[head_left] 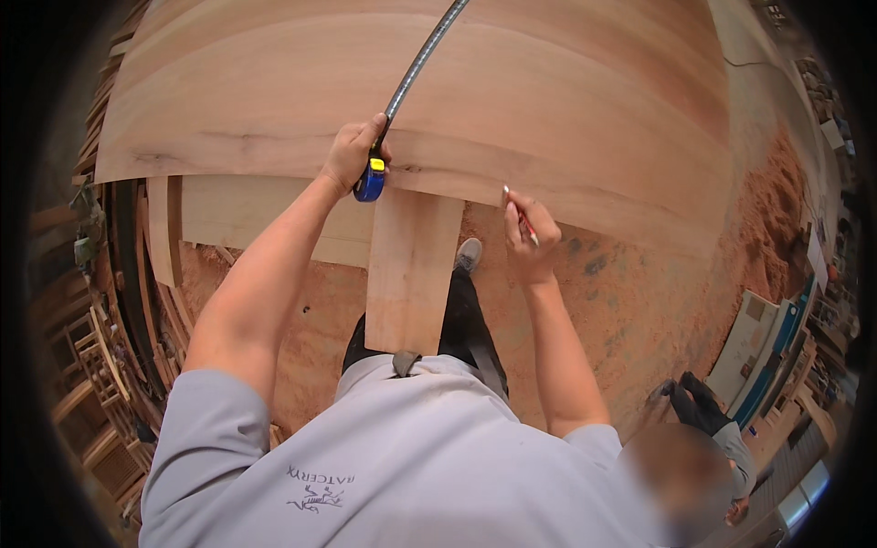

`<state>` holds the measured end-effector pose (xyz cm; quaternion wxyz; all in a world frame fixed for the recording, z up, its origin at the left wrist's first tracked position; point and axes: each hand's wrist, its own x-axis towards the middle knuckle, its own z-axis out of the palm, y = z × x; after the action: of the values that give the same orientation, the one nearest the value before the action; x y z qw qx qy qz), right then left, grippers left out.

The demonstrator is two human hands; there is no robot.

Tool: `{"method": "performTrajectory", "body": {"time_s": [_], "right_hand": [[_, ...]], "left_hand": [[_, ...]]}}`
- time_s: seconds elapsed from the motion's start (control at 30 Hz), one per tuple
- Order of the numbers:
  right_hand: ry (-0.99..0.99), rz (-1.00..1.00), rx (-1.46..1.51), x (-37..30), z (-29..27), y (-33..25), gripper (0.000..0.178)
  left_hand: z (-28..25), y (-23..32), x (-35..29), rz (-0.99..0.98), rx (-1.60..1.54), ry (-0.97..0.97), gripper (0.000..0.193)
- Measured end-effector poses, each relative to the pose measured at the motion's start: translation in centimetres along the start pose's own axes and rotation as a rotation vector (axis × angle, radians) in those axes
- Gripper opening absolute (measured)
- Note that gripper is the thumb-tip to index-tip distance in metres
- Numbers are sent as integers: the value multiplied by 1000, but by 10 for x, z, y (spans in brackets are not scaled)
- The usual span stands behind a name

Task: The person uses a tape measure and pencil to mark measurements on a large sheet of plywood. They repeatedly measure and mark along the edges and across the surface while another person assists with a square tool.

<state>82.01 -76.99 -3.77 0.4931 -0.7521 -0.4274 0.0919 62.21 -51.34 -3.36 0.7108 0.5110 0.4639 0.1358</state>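
Grey shirt (pixel 429 447) showed this side of the board (pixel 566 110); at its near edge, the left hand (pixel 349 157) gripped a tape measure (pixel 369 185), the right hand (pixel 539 228) pinched a pencil (pixel 529 230); holding the blade (pixel 417 71) straight seemed wise.

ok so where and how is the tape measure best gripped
Probably by the blue case of the tape measure, coming from the near left, as the left hand does. The compact case sits at the near edge of the wide board, while the thin blade runs from its far end across the board, so holding the case's sides should keep clear of the blade.
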Motion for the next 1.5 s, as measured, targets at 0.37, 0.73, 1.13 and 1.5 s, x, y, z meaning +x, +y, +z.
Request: {"method": "performTrajectory", "body": {"time_s": [0.37,0.73,1.13,1.5], "right_hand": [[55,-17,-20,-12,8,3,13],[89,-2,27,-15,10,0,15],[61,115,-28,-11,5,-8,15],[35,206,-61,-8,5,-17,16]], "left_hand": [[0,-2,2,23,47,-8,60],[2,-4,3,35,10,-26,58],[2,-5,2,24,4,-7,60],[2,-1,1,17,0,8,61]]}}
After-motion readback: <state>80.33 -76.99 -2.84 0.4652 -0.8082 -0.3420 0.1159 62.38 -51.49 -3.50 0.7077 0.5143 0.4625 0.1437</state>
